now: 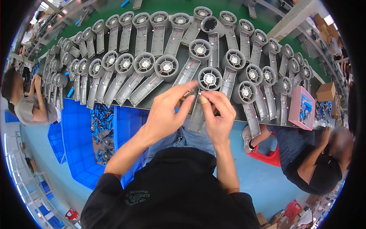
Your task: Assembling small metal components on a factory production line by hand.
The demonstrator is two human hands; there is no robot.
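Right before me lies a grey handheld-fan housing (210,79), its round ringed head facing up and its half-open handle (196,119) pointing toward me. Over that handle, my left hand (166,110) pinches a small metallic-looking part (187,94) between thumb and fingers; its kind is too small to tell. Close beside it, my right hand (220,114) has thumb and forefinger pressed together at the fan's neck. Whatever it grips is tiny and mostly hidden by the fingers. The fingertips of both hands are a short gap apart.
Rows of similar fan housings (166,67) cover the bench. A pink box (302,108) with blue cylindrical parts stands at the right edge. Blue bins (78,141) are at my left, with loose parts between them. A seated person (316,164) is right, another person (32,99) left.
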